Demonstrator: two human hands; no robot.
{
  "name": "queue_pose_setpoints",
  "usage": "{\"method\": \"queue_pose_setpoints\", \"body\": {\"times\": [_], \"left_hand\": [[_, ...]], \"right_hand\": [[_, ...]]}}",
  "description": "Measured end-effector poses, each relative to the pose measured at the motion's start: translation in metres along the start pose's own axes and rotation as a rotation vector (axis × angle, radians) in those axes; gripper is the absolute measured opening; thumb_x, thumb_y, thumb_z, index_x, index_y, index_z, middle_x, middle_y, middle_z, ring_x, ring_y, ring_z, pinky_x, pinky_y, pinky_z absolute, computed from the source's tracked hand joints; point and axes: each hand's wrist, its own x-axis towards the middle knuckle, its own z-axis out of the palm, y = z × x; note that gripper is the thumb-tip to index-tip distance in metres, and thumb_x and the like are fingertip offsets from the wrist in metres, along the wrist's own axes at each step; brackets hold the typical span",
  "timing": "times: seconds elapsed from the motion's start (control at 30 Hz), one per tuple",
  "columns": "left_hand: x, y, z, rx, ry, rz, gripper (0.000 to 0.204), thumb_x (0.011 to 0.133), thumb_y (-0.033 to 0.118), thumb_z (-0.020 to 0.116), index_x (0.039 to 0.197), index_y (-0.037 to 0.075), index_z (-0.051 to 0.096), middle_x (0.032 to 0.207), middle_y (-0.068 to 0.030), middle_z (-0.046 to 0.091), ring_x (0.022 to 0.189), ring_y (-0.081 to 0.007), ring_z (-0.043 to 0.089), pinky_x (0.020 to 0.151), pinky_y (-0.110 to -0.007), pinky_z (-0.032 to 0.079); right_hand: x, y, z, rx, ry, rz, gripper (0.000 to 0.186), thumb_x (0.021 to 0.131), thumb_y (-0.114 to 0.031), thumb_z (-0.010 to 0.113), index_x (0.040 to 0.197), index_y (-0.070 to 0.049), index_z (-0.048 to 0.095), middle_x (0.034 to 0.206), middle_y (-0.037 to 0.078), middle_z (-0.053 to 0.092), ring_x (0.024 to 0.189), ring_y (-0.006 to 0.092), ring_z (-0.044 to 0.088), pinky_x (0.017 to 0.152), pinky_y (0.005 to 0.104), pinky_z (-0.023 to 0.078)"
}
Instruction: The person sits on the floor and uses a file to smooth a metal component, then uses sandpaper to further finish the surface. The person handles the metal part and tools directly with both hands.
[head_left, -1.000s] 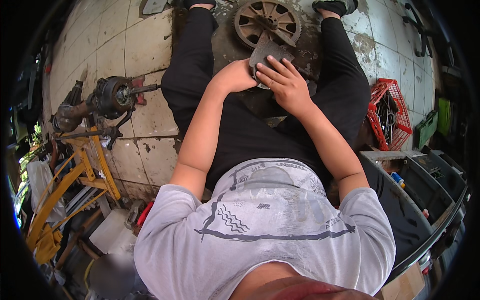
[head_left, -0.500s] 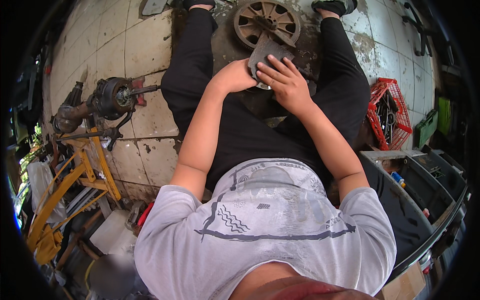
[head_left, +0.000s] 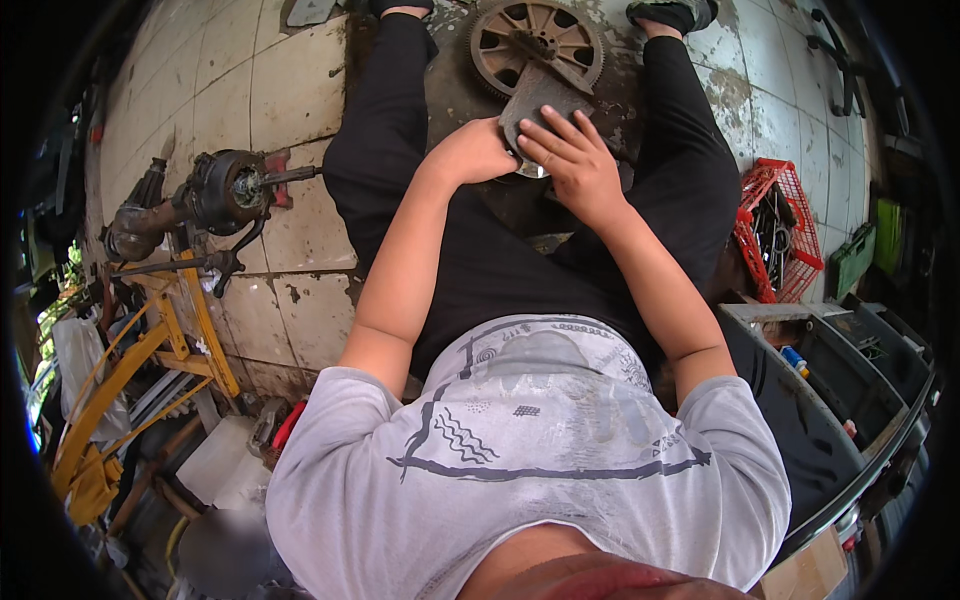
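My left hand [head_left: 475, 150] is curled at the left edge of a grey metal plate [head_left: 540, 100]; I cannot tell whether its fingers grip it. My right hand [head_left: 572, 160] lies flat on the plate, fingers spread. The plate sits between my knees, its far edge overlapping a rusty spoked wheel [head_left: 537, 40] on the floor. Open tile floor [head_left: 215, 80] lies left; an axle part [head_left: 205, 195] and a yellow frame [head_left: 160, 340] crowd that side. A red crate [head_left: 775, 235] sits right.
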Motion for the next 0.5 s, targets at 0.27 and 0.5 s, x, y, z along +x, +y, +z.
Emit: {"method": "queue_pose_setpoints", "body": {"times": [0.27,0.5], "left_hand": [[-0.007,0.002,0.003,-0.108,0.084,-0.01,0.066,0.085,0.024,0.078,0.144,-0.002,0.063,0.129,-0.0256,0.076,0.126,-0.0413,0.07,0.107,-0.046,0.056],[0.001,-0.004,-0.001,0.057,0.005,0.058,0.066,0.086,0.023,0.077,0.145,-0.002,0.062,0.13,-0.0257,0.075,0.125,-0.0428,0.07,0.107,-0.047,0.056]], "right_hand": [[0.002,0.0,-0.001,-0.051,-0.031,-0.014,0.049,0.091,-0.006,0.07,0.137,-0.024,0.078,0.15,-0.006,0.071,0.148,0.0234,0.061,0.123,0.0552,0.044],[0.003,0.004,0.004,-0.064,0.003,0.061,0.047,0.092,-0.006,0.071,0.135,-0.024,0.079,0.152,-0.006,0.071,0.149,0.0213,0.059,0.125,0.0529,0.043]]}}
